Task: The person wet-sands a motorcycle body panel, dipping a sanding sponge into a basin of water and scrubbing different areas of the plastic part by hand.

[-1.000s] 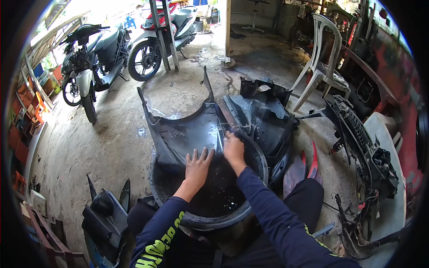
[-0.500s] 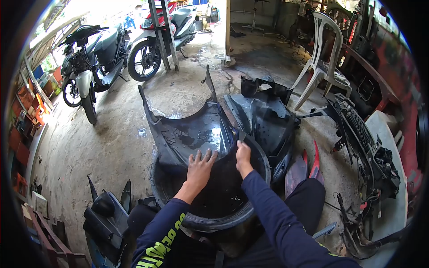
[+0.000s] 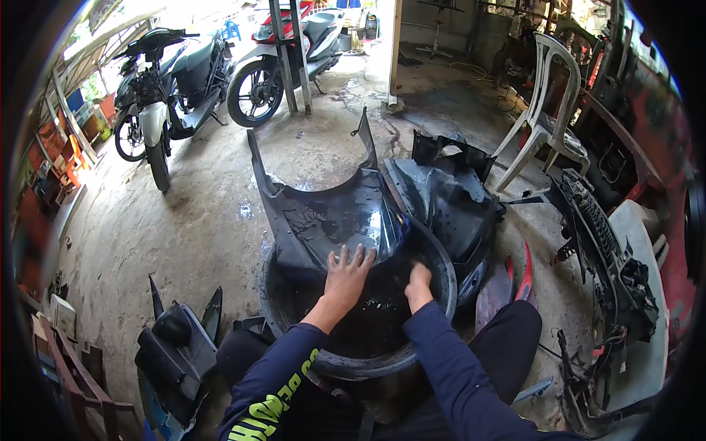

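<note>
A glossy wet dark motorcycle body panel leans into a round black tub, its two pointed arms rising at the far end. My left hand lies with fingers spread on the panel's near edge. Over the right side of the tub is my right hand, apart from the panel. Its fingers are curled, and what they hold, if anything, is hidden. Dark water with some light specks fills the bottom of the tub.
More dark fairing pieces lie beyond the tub's right side. Red-tipped panels rest by my right knee. Black panels sit at left. A plastic chair, a motorcycle frame part and parked motorbikes stand around.
My right hand has left the panel's right edge and moved down toward me over the tub. The left hand stays on the panel. The view has shifted slightly.
</note>
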Demonstrator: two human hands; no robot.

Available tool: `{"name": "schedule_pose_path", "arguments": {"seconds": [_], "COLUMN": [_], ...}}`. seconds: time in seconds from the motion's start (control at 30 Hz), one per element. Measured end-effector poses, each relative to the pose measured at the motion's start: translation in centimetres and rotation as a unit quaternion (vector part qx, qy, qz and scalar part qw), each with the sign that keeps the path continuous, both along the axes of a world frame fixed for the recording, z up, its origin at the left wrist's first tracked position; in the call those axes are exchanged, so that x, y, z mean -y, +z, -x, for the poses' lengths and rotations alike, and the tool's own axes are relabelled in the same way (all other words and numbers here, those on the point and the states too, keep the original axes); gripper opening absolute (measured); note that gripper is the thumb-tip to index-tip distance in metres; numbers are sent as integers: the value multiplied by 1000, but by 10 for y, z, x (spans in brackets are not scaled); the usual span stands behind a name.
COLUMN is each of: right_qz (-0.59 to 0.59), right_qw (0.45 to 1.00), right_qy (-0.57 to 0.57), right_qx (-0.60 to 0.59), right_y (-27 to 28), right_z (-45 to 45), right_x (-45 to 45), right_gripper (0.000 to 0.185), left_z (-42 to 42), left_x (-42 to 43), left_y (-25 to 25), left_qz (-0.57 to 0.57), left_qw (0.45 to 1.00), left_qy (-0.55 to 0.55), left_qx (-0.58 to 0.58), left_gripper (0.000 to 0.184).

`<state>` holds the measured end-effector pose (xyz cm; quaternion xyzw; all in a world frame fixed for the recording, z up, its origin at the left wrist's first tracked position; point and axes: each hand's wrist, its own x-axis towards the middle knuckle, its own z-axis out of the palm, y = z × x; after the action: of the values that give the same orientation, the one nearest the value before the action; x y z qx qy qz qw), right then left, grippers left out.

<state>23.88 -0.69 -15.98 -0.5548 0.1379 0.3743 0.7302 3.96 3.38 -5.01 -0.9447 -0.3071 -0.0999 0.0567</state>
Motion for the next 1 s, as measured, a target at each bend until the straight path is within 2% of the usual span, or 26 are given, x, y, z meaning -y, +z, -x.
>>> {"name": "schedule_pose_path", "arguments": {"seconds": [0.03,0.07,0.13,0.2,0.23,0.3,0.37,0.47,0.53,0.57,0.63,0.67,0.73,0.77,0.8,0.83,0.87,0.93,1.0], "right_qz": [81,84,137,172,172,155,113,241,320,364,336,335,353,355,298,229,200,164,120], "right_qw": [961,946,883,831,830,782,788,764,720,671,612,612,542,541,685,803,853,895,913], "right_qy": [34,72,113,137,138,168,169,289,380,431,513,513,588,588,555,501,461,414,387], "right_qx": [262,305,435,511,512,580,581,524,485,481,499,499,486,486,364,227,139,30,-45], "right_y": [-4,35,79,93,99,105,96,70,33,25,7,-16,-78,-96,-109,-112,-115,-117,-111], "right_z": [-1,6,17,25,30,44,56,53,36,30,24,19,3,-1,-5,-6,-8,-9,-13], "right_x": [-10,-10,-17,-18,-12,7,26,47,45,47,56,54,41,45,47,50,51,52,49], "right_gripper": [26,23,23,24,24,24,26,31,39,45,47,47,46,46,41,35,34,32,30], "left_z": [0,0,1,2,2,0,1,-1,-2,-1,0,1,3,3,2,3,4,4,2], "left_x": [1,2,1,0,-2,-9,-11,-13,-14,-13,-12,-17,-24,-24,-24,-22,-22,-14,-9], "left_y": [0,0,2,2,3,-1,-1,3,5,9,16,14,14,14,15,15,16,15,15], "left_qz": [-1,2,4,10,13,19,31,66,72,72,159,175,203,231,231,242,253,220,183], "left_qw": [1000,1000,1000,1000,1000,1000,999,998,997,997,986,982,976,968,968,964,960,970,978], "left_qy": [0,1,0,-2,-4,-1,4,13,2,5,-19,-42,-59,-77,-78,-82,-85,-80,-74], "left_qx": [1,1,-4,0,4,8,8,-13,-2,-2,36,50,57,62,64,72,79,72,67], "left_gripper": [74,74,74,74,74,73,72,71,68,68,65,62,62,62,62,62,62,64,66]}}
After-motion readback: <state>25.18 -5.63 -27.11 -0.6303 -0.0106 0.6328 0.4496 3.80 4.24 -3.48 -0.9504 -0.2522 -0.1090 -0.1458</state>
